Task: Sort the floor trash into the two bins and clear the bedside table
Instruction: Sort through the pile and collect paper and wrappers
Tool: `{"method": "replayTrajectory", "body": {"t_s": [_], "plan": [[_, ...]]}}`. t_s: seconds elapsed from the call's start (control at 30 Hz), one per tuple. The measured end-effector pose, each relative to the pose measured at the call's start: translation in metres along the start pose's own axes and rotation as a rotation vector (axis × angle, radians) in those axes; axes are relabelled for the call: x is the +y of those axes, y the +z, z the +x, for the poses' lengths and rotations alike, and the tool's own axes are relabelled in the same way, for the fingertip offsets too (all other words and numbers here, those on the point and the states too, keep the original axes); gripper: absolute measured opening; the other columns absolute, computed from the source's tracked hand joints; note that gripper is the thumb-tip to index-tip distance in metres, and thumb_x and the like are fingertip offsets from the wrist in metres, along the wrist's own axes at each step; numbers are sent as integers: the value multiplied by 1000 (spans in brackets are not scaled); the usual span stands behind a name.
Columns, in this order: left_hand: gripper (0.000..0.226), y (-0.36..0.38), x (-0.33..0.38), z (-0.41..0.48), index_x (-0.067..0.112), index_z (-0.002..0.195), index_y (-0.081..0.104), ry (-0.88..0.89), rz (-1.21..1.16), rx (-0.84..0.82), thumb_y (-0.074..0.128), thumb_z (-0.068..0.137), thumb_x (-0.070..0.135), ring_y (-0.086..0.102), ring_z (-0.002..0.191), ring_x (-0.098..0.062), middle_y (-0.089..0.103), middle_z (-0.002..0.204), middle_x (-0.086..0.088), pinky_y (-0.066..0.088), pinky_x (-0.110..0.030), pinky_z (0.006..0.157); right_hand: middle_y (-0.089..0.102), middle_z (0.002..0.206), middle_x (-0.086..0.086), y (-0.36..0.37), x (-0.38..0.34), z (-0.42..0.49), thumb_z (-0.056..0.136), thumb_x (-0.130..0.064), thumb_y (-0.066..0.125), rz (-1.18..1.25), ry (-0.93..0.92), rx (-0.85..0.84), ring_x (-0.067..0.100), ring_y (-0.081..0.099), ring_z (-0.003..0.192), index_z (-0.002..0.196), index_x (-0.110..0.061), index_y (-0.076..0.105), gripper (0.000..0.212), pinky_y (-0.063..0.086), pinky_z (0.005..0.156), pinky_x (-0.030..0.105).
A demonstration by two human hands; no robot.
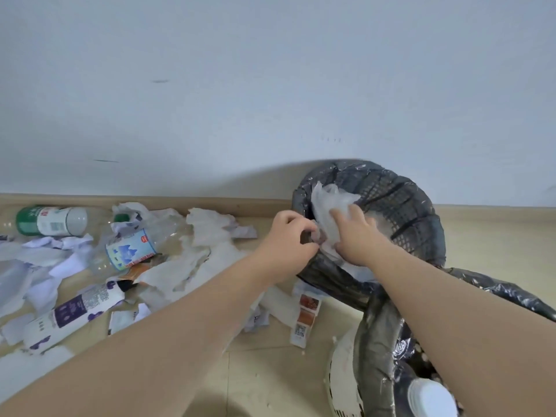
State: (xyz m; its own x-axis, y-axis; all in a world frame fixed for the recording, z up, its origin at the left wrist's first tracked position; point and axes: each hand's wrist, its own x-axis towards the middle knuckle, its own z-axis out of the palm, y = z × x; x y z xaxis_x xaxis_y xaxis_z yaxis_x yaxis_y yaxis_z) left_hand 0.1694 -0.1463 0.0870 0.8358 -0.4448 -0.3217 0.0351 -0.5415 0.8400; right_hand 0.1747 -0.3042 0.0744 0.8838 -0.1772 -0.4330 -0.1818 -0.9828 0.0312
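Head view: at the near rim of the bin (pixel 391 203), the left hand (pixel 287 237) grips that rim while the right hand (pixel 358 236) presses plastic (pixel 328 203) inside with straight fingers; next probably calls for reaching left for a bottle (pixel 129 251).

- Mesh bin (pixel 400 203): black lattice; its bin liner (pixel 499 291) glossy black.
- Far-left bottle (pixel 51 221): green-and-white label.
- Clear bottle (pixel 131 249): pale-blue mountain print.
- Floor (pixel 270 371): beige.

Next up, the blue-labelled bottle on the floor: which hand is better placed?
Left, probably. The left hand grips the black bin on the side nearest the blue-labelled bottle; the right hand presses clear plastic inside it.
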Motion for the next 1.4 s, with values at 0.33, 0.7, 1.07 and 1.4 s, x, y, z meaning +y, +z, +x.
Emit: {"method": "replayTrajectory", "body": {"t_s": [0.33, 0.7, 1.07, 1.4], "plan": [[34, -15, -16, -7, 19, 125, 53, 31, -36, 9, 55, 91, 22, 38, 118, -8, 36, 134, 1, 30, -19, 96, 42, 141, 9, -2, -32, 19, 99, -20, 34, -168, -94, -472, 31, 40, 130, 143, -14, 33, 45, 31, 109, 41], [15, -97, -69, -83, 21, 105, 58, -244, -224, 308, 51, 91, 18, 46, 61, -6, 56, 89, 6, 39, -13, 49, 29, 146, 7, -99, -99, -42, 90, -33, 47, 41, -104, 378, 30, 17, 138, 125, -35, 53, 36, 21, 107, 47], [12, -135, -200, -81, 28, 96, 60, -459, -109, 403, 51, 90, 24, 66, 85, -21, 64, 100, 5, 55, -35, 76, 39, 142, 2, 56, -261, -23, 90, -33, 51, 271, -366, -184, 25, 37, 129, 134, -25, 44, 46, 31, 104, 36], [37, -92, -265, -82, 26, 117, 54, -367, 196, 140, 58, 80, 19, 47, 116, -15, 49, 124, 7, 43, -34, 94, 28, 145, 3, 141, -247, -20, 85, 1, 42, 317, -340, -162, 24, 43, 118, 142, -26, 30, 64, 42, 92, 29]]}}
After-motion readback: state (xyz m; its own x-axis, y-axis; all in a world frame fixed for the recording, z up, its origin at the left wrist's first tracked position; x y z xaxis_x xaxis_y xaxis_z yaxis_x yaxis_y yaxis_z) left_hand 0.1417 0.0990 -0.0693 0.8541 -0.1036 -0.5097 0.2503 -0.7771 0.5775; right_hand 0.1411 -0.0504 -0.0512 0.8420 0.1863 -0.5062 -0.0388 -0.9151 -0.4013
